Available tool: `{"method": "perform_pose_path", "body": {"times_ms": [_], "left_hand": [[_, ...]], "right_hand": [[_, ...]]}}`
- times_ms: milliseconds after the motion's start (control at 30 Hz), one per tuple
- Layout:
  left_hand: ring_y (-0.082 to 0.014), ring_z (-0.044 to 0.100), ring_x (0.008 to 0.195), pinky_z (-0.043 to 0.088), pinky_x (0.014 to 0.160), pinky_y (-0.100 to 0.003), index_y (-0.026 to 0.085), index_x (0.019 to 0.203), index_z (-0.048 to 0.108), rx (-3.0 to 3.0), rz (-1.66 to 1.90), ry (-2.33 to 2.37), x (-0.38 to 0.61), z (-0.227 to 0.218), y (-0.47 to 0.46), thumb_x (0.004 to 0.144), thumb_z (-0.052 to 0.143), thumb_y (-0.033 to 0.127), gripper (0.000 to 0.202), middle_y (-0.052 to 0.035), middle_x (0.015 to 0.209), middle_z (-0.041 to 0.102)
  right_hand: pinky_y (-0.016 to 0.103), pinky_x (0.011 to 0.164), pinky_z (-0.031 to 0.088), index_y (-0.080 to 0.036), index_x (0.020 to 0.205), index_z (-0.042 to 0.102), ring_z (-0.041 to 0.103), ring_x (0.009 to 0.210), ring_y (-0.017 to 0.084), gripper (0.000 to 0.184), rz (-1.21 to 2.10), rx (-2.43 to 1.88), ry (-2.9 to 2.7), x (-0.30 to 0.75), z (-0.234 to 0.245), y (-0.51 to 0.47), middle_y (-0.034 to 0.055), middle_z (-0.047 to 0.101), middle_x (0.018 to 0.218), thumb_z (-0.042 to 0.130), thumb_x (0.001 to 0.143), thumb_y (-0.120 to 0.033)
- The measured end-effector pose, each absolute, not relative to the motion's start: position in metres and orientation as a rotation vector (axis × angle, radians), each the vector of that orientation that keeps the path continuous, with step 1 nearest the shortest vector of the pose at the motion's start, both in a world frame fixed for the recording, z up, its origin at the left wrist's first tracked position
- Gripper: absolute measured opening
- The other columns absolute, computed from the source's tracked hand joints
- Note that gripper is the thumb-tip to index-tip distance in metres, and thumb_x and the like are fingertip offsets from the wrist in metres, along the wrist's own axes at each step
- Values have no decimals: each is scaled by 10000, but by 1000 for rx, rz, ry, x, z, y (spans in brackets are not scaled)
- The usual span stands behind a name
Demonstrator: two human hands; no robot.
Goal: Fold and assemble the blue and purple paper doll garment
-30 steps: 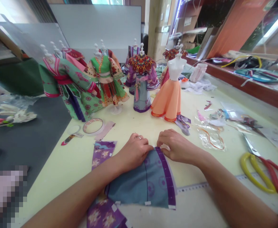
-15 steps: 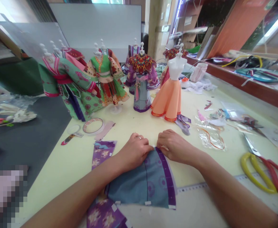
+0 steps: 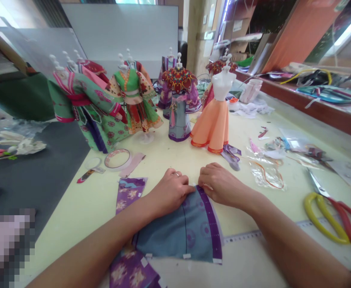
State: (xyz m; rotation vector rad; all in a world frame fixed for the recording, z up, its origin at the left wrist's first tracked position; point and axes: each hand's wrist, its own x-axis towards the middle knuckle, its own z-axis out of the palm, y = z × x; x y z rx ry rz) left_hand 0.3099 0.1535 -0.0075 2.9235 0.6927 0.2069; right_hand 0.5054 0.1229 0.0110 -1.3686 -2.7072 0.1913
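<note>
A blue-grey paper garment piece with a purple border lies flat on the pale yellow table in front of me. My left hand, with a ring on one finger, has its fingers curled and pinched on the piece's top edge. My right hand pinches the same top edge just to the right, knuckles up. The two hands nearly touch. Purple floral paper pieces lie to the left and under the blue piece.
Several small mannequins in paper dresses stand behind: green, green-orange, blue-purple, and a white bust in an orange skirt. A tape roll lies left. Yellow and red scissors and plastic bags lie right. A ruler runs along the front.
</note>
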Motion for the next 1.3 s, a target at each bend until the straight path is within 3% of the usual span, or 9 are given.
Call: {"method": "perform_pose_path", "body": {"times_ms": [400, 567, 1100, 1300], "left_hand": [[-168, 493, 785, 289, 821, -365, 257, 1012, 612, 2975, 144, 684, 312, -4, 151, 839, 432, 142, 275, -34, 823, 575], [-165, 489, 776, 287, 822, -368, 253, 1004, 613, 2969, 161, 687, 312, -4, 150, 844, 430, 149, 265, -31, 822, 575], [-147, 562, 843, 323, 820, -328, 218, 951, 626, 2661, 108, 720, 293, 13, 160, 899, 411, 239, 222, -5, 874, 654], [-157, 567, 861, 329, 850, -339, 214, 1013, 609, 2623, 158, 808, 281, 9, 157, 885, 444, 254, 213, -15, 909, 655]], "right_hand": [[256, 643, 312, -149, 665, 577, 479, 648, 145, 90, 287, -1563, -2533, 501, 10, 122, 26, 551, 669, 553, 752, -157], [231, 606, 295, -161, 683, 566, 481, 632, 120, 79, 426, -1590, -2460, 503, 6, 125, -6, 568, 672, 575, 741, -109], [224, 604, 312, -168, 696, 577, 497, 650, 123, 79, 499, -1588, -2442, 505, 9, 126, -14, 584, 691, 587, 714, -92], [229, 605, 306, -170, 692, 568, 500, 654, 126, 76, 493, -1575, -2449, 505, 8, 126, -12, 582, 694, 580, 719, -99]]}}
